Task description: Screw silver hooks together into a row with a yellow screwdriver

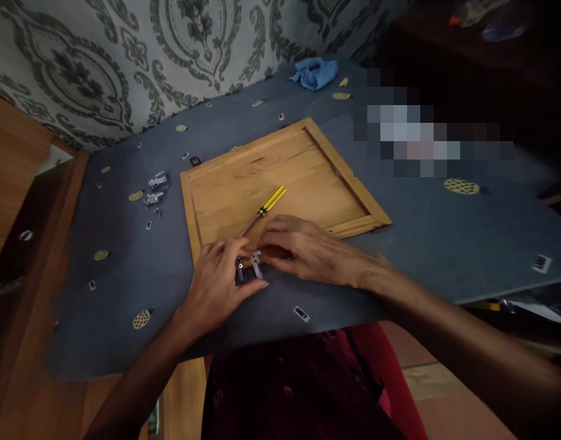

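A wooden cabinet door panel (308,177) lies flat on a grey cloth-covered table (445,238). A screwdriver with a yellow and black handle (264,208) rests on the panel. At the panel's near corner sits a metal hinge (250,267). My left hand (219,281) curls around the hinge from the left, fingers bent on it. My right hand (303,247) comes in from the right, its fingers closed over the panel's near edge and touching the hinge.
Two more metal hinges with small screws (156,190) lie on the cloth left of the panel. A blue rag (315,72) sits at the far edge by the patterned wall. A wooden cabinet (14,165) stands to the left.
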Demonstrator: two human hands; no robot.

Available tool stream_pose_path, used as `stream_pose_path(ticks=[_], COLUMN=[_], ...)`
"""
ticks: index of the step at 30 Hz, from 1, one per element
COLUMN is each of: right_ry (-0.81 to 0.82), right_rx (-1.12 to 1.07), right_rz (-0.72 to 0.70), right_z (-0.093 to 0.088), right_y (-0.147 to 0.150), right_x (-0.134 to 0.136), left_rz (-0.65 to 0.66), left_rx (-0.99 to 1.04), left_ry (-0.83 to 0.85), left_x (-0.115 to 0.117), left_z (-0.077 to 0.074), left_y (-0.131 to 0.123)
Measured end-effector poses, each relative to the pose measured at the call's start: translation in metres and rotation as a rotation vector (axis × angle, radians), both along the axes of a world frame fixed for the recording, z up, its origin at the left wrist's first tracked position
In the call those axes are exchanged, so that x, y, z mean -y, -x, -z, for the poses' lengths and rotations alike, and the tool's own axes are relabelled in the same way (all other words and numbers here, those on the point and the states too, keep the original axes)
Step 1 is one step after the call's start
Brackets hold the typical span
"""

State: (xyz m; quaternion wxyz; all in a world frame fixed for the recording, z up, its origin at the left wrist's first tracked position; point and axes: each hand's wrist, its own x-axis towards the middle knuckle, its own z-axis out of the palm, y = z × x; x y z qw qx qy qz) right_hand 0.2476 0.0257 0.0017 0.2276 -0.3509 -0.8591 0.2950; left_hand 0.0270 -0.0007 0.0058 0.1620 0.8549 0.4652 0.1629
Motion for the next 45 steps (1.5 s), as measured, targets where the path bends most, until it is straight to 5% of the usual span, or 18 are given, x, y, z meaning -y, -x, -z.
stream_pose_path(ticks=[6, 45], right_ry=[-0.121, -0.332], right_rx=[0.013, -0.037], right_rz=[0.003, -0.031], right_z=[0.018, 0.022], right_y=[-0.001, -0.01], right_x=[0.002, 0.004], left_rz=[0.002, 0.006], left_rx=[0.003, -0.028], left_ry=[0.017, 0.052], left_x=[0.001, 0.0], left_z=[-0.001, -0.007], left_y=[-0.001, -0.002])
